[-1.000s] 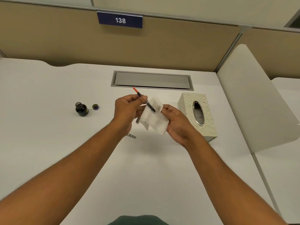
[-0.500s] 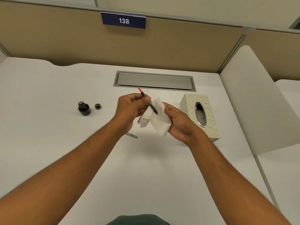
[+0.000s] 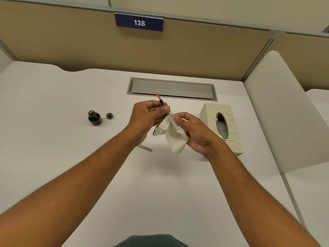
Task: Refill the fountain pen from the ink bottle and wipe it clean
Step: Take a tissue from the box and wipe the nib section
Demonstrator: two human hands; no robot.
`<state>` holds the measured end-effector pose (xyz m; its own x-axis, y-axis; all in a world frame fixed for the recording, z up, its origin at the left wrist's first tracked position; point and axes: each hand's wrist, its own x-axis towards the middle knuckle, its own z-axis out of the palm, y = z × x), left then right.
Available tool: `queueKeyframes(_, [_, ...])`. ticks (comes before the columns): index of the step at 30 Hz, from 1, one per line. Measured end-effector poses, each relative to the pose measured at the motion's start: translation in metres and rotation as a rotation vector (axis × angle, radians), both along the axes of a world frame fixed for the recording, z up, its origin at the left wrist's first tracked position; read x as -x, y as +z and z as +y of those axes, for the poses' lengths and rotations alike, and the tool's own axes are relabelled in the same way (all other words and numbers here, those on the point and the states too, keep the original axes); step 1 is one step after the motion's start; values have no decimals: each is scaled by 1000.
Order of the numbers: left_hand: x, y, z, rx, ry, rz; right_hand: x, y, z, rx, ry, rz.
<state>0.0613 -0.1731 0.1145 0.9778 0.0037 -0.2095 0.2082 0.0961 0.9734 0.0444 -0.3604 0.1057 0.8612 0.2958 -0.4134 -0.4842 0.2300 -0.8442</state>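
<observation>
A white desk (image 3: 53,157) is stretching bare toward the viewer, its far edge meeting a tan partition (image 3: 195,54) and its right side bounded by a white divider panel (image 3: 277,107). A grey cable tray lid (image 3: 171,89) is lying flush near the far edge. A patterned tissue box (image 3: 210,118) is standing just right of the hands. The right hand (image 3: 197,132) is pinching a white tissue (image 3: 175,138) around the nib end of the fountain pen (image 3: 161,102), which the left hand (image 3: 145,116) is holding in a closed grip above the desk centre. The open ink bottle (image 3: 94,118) is standing well left, its cap (image 3: 109,115) just beside it. A small metal pen part (image 3: 145,147) is lying under the left wrist. A blue sign (image 3: 139,22) is reading "138".
</observation>
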Motion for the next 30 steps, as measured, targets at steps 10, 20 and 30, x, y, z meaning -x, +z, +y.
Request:
queueKeyframes(10, [2, 3, -2, -8, 79, 2, 8, -6, 18, 272, -306, -249])
queueKeyframes(20, [5, -2, 0, 66, 142, -14, 11, -11, 30, 277, -375, -233])
queueKeyframes(30, [3, -1, 1, 28, 216, -72, 7, -16, 29, 83, -383, -56])
